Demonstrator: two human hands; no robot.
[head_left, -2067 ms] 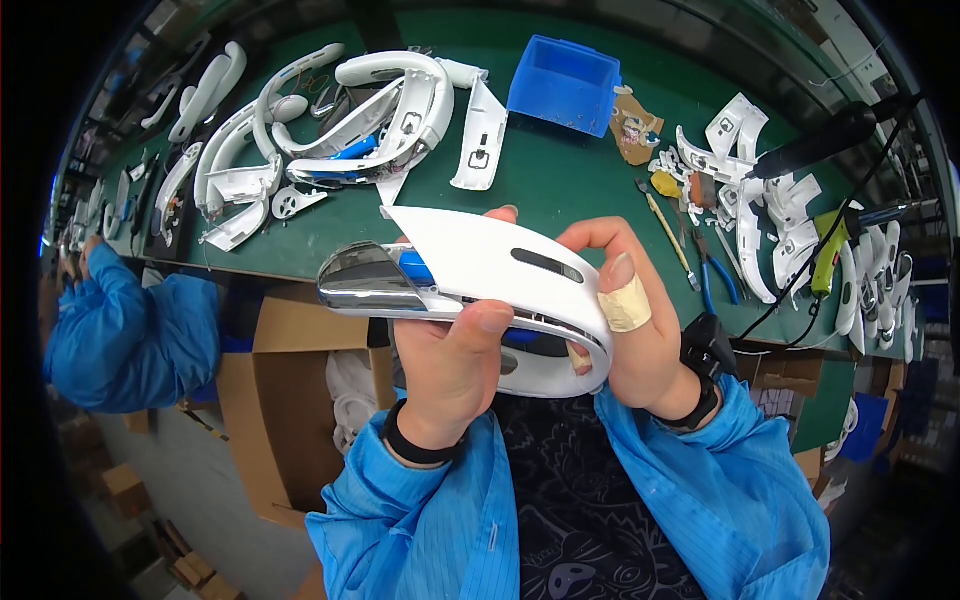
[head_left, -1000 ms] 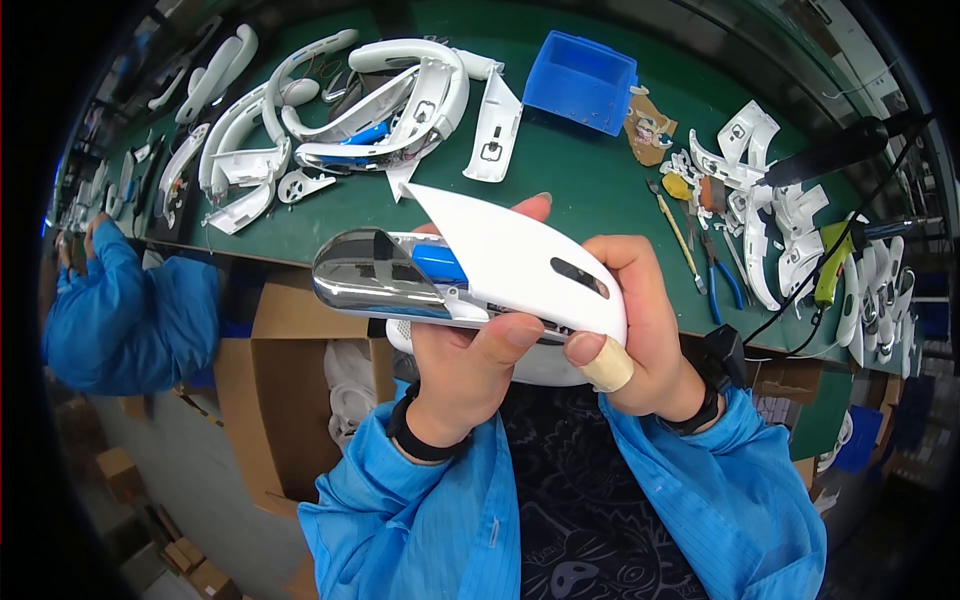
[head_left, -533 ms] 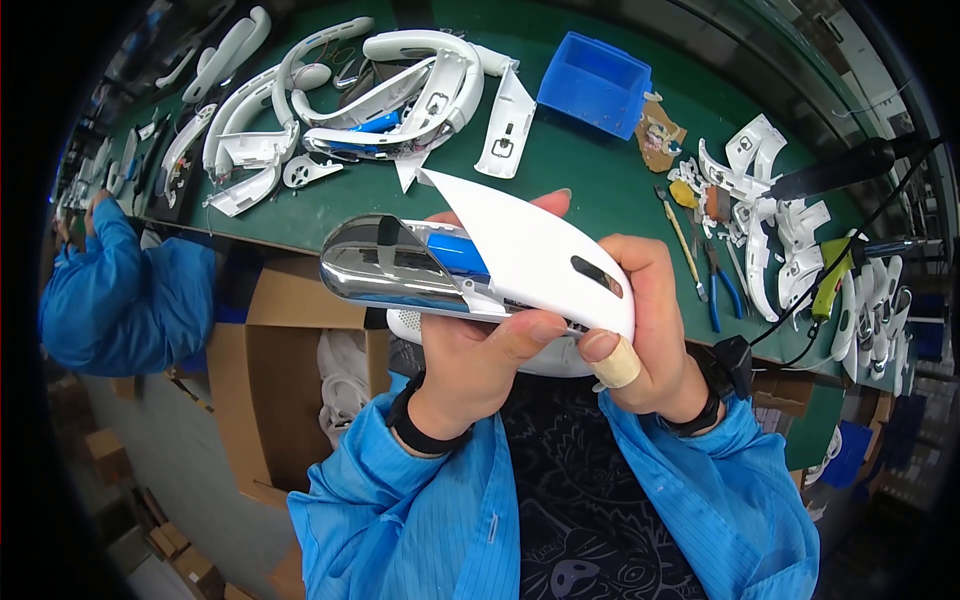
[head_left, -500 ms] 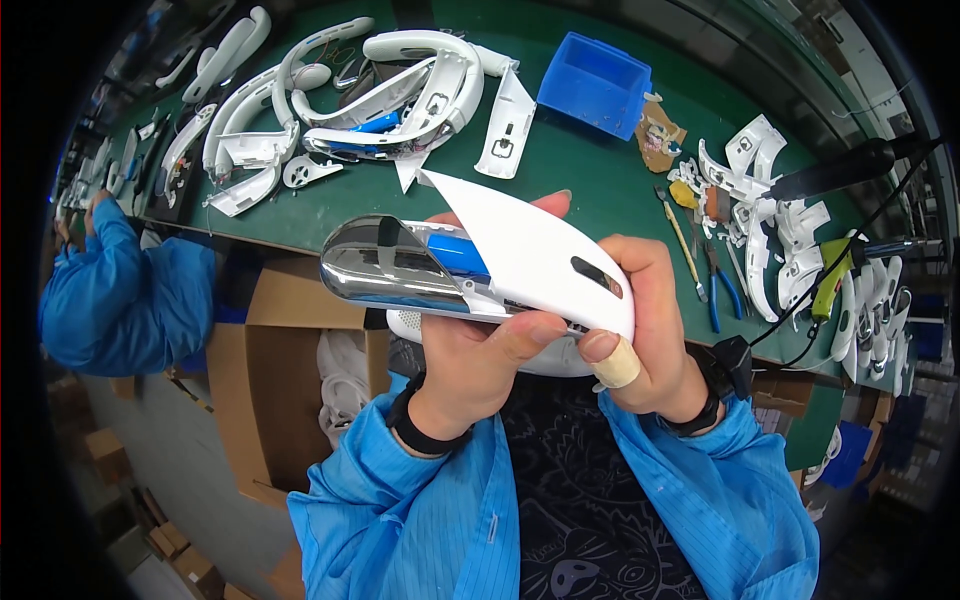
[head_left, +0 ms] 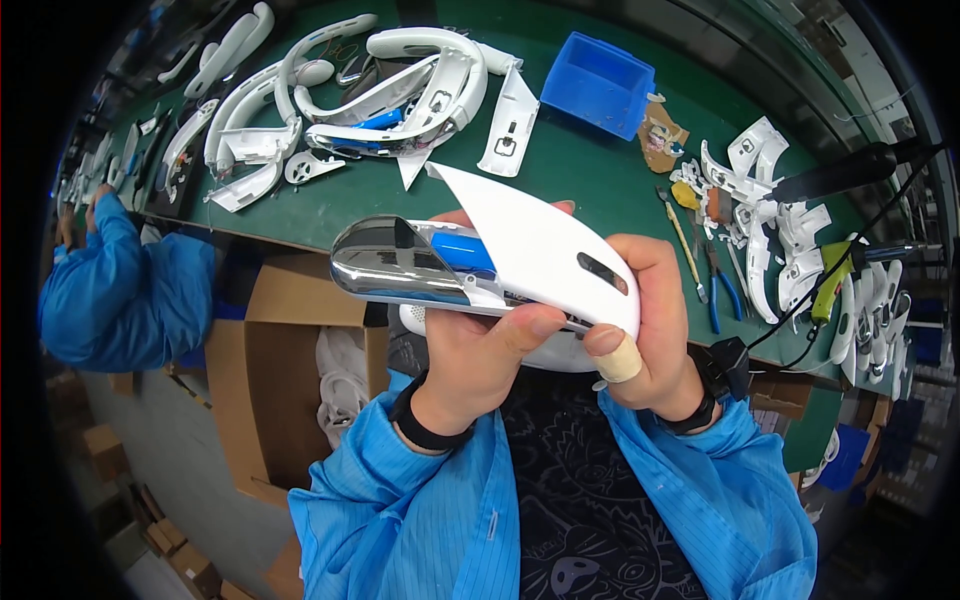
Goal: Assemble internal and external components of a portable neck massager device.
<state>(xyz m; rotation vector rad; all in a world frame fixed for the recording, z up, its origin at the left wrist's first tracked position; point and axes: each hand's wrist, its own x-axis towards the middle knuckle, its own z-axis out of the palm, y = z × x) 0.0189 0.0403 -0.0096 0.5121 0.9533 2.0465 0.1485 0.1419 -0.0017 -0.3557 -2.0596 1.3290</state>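
Both my hands hold one curved device part in front of my chest. A white plastic shell [head_left: 540, 250] with a dark slot covers its right side. A shiny chrome end [head_left: 385, 262] with a blue insert [head_left: 462, 250] sticks out to the left. My left hand [head_left: 480, 355] grips it from below, thumb pressed on the lower edge. My right hand [head_left: 650, 330], with a bandaged thumb, clasps the right end of the shell.
The green workbench [head_left: 580, 170] carries several white curved housings [head_left: 400, 80], a blue bin [head_left: 597, 85], pliers and hand tools [head_left: 715, 285] and more white parts [head_left: 780, 230] at the right. A cardboard box [head_left: 270, 360] stands below. Another person's blue sleeve [head_left: 120, 290] is at left.
The part has tilted: the white shell's pointed tip now rises toward the bench and the chrome end has shifted right, closer to the middle. Both hands keep their grip.
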